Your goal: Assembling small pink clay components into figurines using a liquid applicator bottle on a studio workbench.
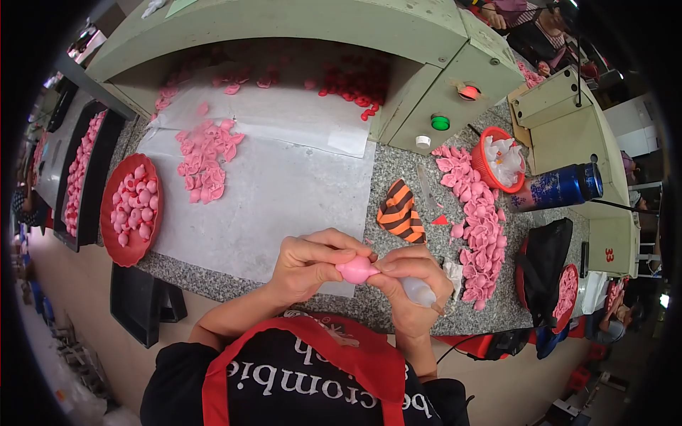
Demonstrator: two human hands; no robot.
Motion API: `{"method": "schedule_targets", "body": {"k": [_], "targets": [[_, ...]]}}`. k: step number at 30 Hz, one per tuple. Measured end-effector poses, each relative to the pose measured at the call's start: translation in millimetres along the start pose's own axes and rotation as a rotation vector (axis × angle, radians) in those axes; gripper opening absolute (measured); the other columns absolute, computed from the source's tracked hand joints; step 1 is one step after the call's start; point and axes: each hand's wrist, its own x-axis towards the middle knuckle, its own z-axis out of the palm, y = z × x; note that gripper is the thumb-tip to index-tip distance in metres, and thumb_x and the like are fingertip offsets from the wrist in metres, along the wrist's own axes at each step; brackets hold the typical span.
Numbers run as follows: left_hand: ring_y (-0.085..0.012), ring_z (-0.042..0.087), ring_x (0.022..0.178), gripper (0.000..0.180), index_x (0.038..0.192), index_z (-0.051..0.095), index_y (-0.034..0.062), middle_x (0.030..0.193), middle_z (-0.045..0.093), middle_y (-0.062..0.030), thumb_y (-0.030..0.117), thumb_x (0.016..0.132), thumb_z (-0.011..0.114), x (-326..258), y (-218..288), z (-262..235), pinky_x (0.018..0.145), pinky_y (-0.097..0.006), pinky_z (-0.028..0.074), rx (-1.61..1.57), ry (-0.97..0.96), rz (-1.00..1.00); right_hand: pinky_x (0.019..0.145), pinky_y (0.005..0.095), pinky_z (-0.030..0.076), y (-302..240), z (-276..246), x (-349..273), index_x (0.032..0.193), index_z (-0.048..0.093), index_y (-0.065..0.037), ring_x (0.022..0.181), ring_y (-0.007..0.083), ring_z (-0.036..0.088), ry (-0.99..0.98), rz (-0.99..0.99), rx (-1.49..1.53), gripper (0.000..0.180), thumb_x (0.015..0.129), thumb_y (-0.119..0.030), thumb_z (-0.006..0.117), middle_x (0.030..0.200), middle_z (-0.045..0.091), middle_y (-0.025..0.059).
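Note:
In front of my chest, my left hand (pixel 304 264) is closed on a small round pink piece (pixel 356 270), gripping it between thumb and fingers. My right hand (pixel 418 273) pinches the narrow tip at the piece's right side. Tucked in the same hand is a small translucent squeeze bottle (pixel 418 292), partly covered by the fingers. Just beyond my hands lies an orange-and-black striped cloth (pixel 402 213). A heap of pink petal-shaped pieces (pixel 206 160) rests on the white paper (pixel 298 192). More of them form a long pile (pixel 483 248) on my right.
A red dish (pixel 114 245) of round pink pieces stands at the bench's left edge. Ahead rises a pale green hooded booth (pixel 284 18) with a green button (pixel 440 123). To the right are a red basket (pixel 483 170), a blue bottle (pixel 561 187) and a black bag (pixel 543 270).

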Motion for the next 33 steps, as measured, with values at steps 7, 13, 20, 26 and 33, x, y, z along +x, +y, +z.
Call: {"method": "schedule_targets", "body": {"k": [7, 13, 20, 26, 33], "targets": [[-0.0334, 0.055, 0.097, 0.023, 0.101, 0.06, 0.0042, 0.105, 0.053, -0.0205, 0.006, 0.079, 0.058, 2.1, 3.1, 2.8, 0.085, -0.043, 0.046, 0.098, 0.018, 0.005, 0.065, 0.0264, 0.045, 4.4, -0.2, -0.5, 0.077, 0.057, -0.001, 0.071, 0.0172, 0.055, -0.008, 0.021, -0.012, 0.021, 0.062, 0.003, 0.072, 0.078, 0.057, 0.0105], [-0.0325, 0.054, 0.098, 0.023, 0.103, 0.06, 0.004, 0.105, 0.053, -0.0207, 0.003, 0.08, 0.055, 0.4, 1.7, 8.2, 0.085, -0.042, 0.045, 0.191, 0.06, -0.01, 0.065, 0.0265, 0.046, 16.2, -3.5, -5.2, 0.08, 0.056, -0.001, 0.073, 0.0169, 0.055, 0.019, 0.046, 0.059, 0.022, 0.064, 0.003, 0.07, 0.079, 0.056, 0.0105], [-0.0305, 0.05, 0.104, 0.026, 0.107, 0.057, 0.0023, 0.113, 0.049, -0.0219, 0.003, 0.082, 0.052, -0.8, -3.0, 13.5, 0.09, -0.04, 0.04, 0.026, 0.127, -0.043, 0.064, 0.0222, 0.044, 6.0, 9.3, -14.8, 0.091, 0.057, 0.001, 0.07, 0.0118, 0.054, 0.044, 0.098, -0.082, 0.031, 0.063, 0.001, 0.072, 0.09, 0.053, 0.012], [-0.0267, 0.051, 0.104, 0.026, 0.105, 0.056, -0.0027, 0.112, 0.051, -0.0223, -0.007, 0.081, 0.047, 1.1, -2.9, 13.0, 0.089, -0.035, 0.041, 0.002, 0.144, 0.003, 0.064, 0.0219, 0.043, 11.1, 14.4, -13.8, 0.092, 0.058, 0.002, 0.067, 0.01, 0.053, 0.079, 0.1, -0.062, 0.035, 0.06, 0.003, 0.074, 0.097, 0.051, 0.0125], [-0.0262, 0.049, 0.104, 0.024, 0.104, 0.056, -0.004, 0.113, 0.049, -0.0226, -0.003, 0.082, 0.047, 18.9, -8.7, 30.9, 0.09, -0.036, 0.039, -0.004, 0.18, -0.023, 0.062, 0.0214, 0.044, 4.5, 4.1, -4.8, 0.089, 0.06, 0.001, 0.066, 0.0087, 0.053, 0.193, 0.091, -0.113, 0.03, 0.061, 0.004, 0.072, 0.096, 0.053, 0.0102]]}}
